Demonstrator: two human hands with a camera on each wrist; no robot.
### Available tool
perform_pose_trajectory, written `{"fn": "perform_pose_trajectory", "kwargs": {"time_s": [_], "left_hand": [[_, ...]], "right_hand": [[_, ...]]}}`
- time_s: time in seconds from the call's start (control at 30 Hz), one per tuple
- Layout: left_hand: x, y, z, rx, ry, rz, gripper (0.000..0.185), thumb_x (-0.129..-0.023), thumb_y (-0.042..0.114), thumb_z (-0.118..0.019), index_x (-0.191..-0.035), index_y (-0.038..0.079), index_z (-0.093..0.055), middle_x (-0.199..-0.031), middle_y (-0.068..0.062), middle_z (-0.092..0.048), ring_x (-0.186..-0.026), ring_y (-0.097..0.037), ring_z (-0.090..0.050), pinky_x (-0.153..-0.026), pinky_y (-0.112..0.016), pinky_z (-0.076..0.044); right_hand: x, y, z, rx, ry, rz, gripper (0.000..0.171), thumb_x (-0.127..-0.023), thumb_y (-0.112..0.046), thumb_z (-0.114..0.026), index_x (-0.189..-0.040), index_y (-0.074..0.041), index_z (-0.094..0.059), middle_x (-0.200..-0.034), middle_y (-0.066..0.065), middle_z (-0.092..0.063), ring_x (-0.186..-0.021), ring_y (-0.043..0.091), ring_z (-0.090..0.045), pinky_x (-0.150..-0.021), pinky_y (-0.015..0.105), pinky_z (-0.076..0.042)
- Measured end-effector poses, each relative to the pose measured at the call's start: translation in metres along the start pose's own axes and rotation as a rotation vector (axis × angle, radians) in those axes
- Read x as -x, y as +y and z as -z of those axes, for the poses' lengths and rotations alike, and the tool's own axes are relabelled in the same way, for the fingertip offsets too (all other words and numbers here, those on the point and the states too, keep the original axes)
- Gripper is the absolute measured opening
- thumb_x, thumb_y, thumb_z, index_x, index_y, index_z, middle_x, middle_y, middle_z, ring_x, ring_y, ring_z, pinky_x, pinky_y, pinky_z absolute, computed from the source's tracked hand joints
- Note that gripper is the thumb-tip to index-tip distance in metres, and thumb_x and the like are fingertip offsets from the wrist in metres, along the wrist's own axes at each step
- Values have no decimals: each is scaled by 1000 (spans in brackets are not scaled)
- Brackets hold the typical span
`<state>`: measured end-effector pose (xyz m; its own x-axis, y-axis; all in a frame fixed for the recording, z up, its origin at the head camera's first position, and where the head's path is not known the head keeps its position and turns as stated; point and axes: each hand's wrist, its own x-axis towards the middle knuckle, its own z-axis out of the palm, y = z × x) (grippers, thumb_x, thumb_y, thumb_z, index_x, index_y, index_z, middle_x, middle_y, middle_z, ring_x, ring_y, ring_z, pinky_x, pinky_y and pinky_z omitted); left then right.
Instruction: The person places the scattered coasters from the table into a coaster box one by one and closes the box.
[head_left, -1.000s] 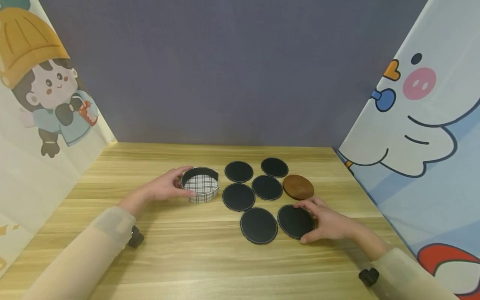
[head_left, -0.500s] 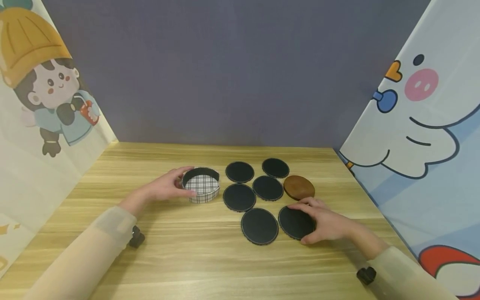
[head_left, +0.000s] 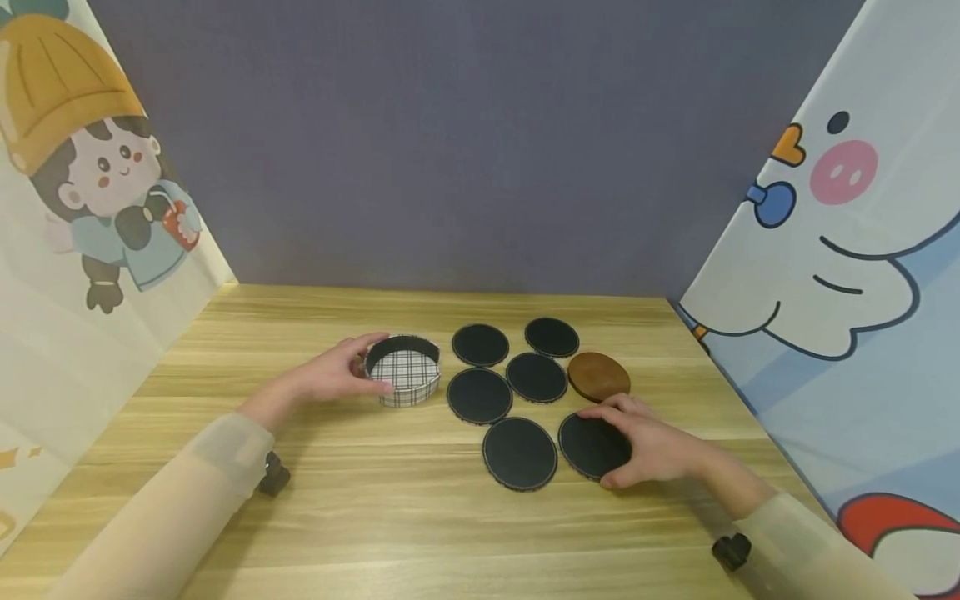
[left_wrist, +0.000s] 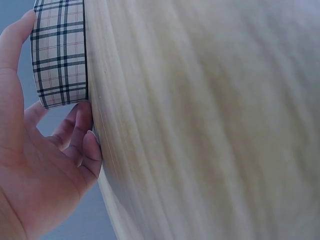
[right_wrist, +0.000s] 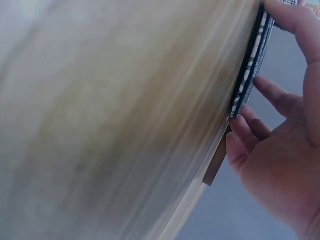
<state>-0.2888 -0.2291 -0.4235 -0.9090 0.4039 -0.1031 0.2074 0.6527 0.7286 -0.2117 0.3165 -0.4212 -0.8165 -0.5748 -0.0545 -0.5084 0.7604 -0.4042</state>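
Note:
A round, shallow coaster holder (head_left: 416, 395) with a plaid outside and dark inner wall stands on the table. My left hand (head_left: 333, 372) holds its left side, thumb at the front and fingers round the back; the left wrist view shows the plaid wall (left_wrist: 59, 55) up close. On the right, my right hand (head_left: 660, 446) grips a round black coaster (head_left: 591, 443) by its edge, thumb at the near rim and index finger at the far rim. The right wrist view shows that coaster's patterned edge (right_wrist: 250, 60) between thumb and fingers. It lies flat at table level.
Several more black coasters (head_left: 520, 453) lie flat, unstacked, between the hands. A brown wooden disc (head_left: 598, 376) lies just beyond my right hand. The wooden table (head_left: 420, 533) ends at a dark back panel (head_left: 465, 167), with printed panels at both sides.
My right index finger has slid a little left along the far rim of the coaster. The left hand and the holder stay in place; the view shifts very slightly.

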Motion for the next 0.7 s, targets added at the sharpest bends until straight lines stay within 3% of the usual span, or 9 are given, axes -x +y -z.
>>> {"fn": "perform_pose_trajectory", "kwargs": {"time_s": [0.23,0.47,0.7], "left_hand": [[2,1,0,-1,-2,-6,111,-92,51,-88,-176,17,-24,-156,-28,-44,-129,-41,-63,-105,-57,-57],[0,-1,0,-2,-1,-2,111,-91,51,-89,-176,18,-25,-154,-27,-45,-127,-39,-64,-103,-52,-59],[-1,-2,0,-5,1,1,113,-90,51,-90,-176,17,-24,-152,-27,-45,-126,-39,-64,-102,-52,-60]], "right_hand": [[-3,1,-3,-25,23,-9,96,-71,-44,-99,-156,-28,-58,-138,3,-49,-128,25,-44,-100,47,-48],[-9,0,-4,-45,147,39,92,-72,-40,-99,-155,-28,-60,-139,4,-48,-127,23,-42,-100,46,-49],[-22,-8,-3,-64,195,35,91,-72,-38,-99,-154,-31,-61,-137,4,-49,-124,23,-44,-97,47,-48]]}}
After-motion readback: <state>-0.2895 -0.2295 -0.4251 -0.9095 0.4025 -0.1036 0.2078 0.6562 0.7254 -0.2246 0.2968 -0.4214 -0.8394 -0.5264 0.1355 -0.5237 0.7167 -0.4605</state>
